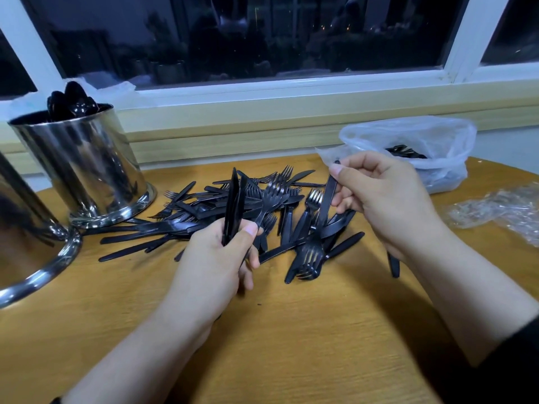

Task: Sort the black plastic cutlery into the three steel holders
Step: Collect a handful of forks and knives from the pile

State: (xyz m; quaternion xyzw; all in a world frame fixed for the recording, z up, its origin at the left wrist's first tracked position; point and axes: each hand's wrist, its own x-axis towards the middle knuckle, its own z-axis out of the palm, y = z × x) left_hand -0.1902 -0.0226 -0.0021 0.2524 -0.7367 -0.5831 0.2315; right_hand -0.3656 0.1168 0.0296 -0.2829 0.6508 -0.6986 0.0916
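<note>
A pile of black plastic forks and knives is spread over the middle of the wooden table. My left hand grips a bundle of black knives and forks that stands up above the pile. My right hand pinches the handle end of one black fork, whose tines hang down into the pile. A steel holder at the back left holds black spoons. Part of a second steel holder shows at the left edge. No third holder is in view.
A white plastic bag with more black cutlery inside sits at the back right. Crumpled clear wrap lies at the right edge. A window sill and a dark window run behind the table.
</note>
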